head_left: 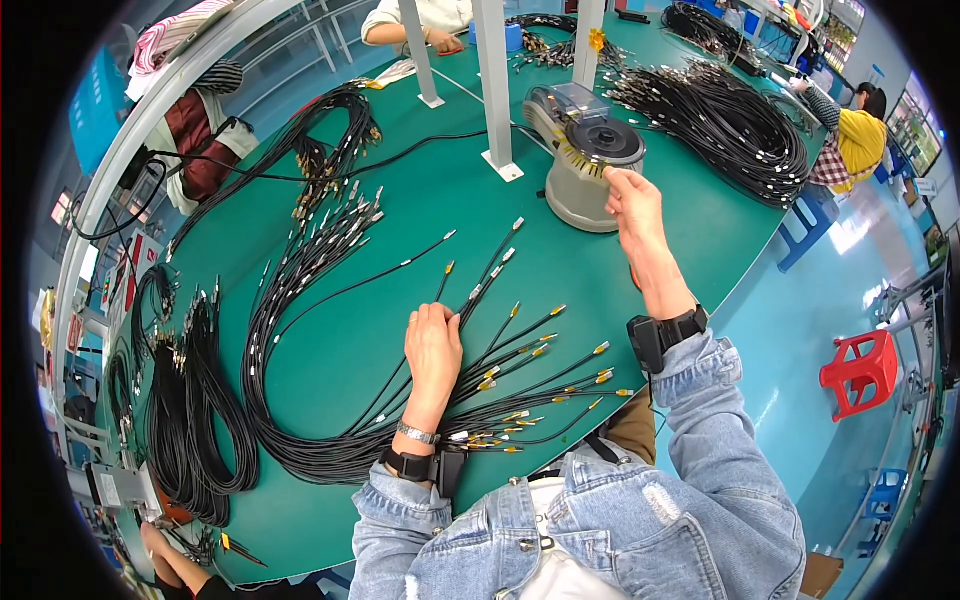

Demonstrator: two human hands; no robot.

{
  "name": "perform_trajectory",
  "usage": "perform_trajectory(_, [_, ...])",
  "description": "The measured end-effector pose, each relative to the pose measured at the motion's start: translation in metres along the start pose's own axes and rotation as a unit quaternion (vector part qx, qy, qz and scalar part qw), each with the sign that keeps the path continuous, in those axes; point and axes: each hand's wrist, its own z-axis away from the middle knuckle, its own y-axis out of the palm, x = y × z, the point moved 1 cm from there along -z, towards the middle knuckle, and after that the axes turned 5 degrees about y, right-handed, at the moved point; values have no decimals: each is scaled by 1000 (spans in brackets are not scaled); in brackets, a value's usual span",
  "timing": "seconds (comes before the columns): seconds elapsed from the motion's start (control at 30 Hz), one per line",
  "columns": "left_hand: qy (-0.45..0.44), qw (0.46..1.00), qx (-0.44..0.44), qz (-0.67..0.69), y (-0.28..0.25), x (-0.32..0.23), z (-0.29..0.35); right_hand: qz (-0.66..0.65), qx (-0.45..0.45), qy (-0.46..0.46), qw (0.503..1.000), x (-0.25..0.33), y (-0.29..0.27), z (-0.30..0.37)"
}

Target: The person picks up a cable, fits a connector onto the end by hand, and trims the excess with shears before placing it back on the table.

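Observation:
My left hand (433,350) lies over a few black cables (487,275) on the green table, fingers curled round them. Their ends, with white tags, stick out beyond my fingers. Up and to the right, my right hand (635,200) has thumb and fingertips pinched together at the rim of a grey round device (585,195) with a black disc on top. Small yellow pieces (580,160) fan out along that rim beside my fingertips; what the fingertips hold is too small to make out. A large bundle of black cables (265,400) curves round my left hand, its yellow- and white-tipped ends (545,390) spread toward me.
More black cable bundles lie on the table: one coil (730,130) far right, another (195,420) at left. White metal posts (497,100) rise behind the device. Other people sit at the far side, right and lower left. A red stool (860,375) stands on the floor.

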Motion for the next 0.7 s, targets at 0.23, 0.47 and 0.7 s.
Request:
perform_trajectory(0.23, [-46,971,-43,232,-17,-21,-4,-20,6,-43,999,-9,-4,0])
perform_trajectory(0.47, [-2,968,-64,243,-29,-37,-5,-29,32,-43,998,12,10,10])
perform_trajectory(0.7, [37,975,-89,200,-37,-41,5,95,241,51,965,-2,45,124])
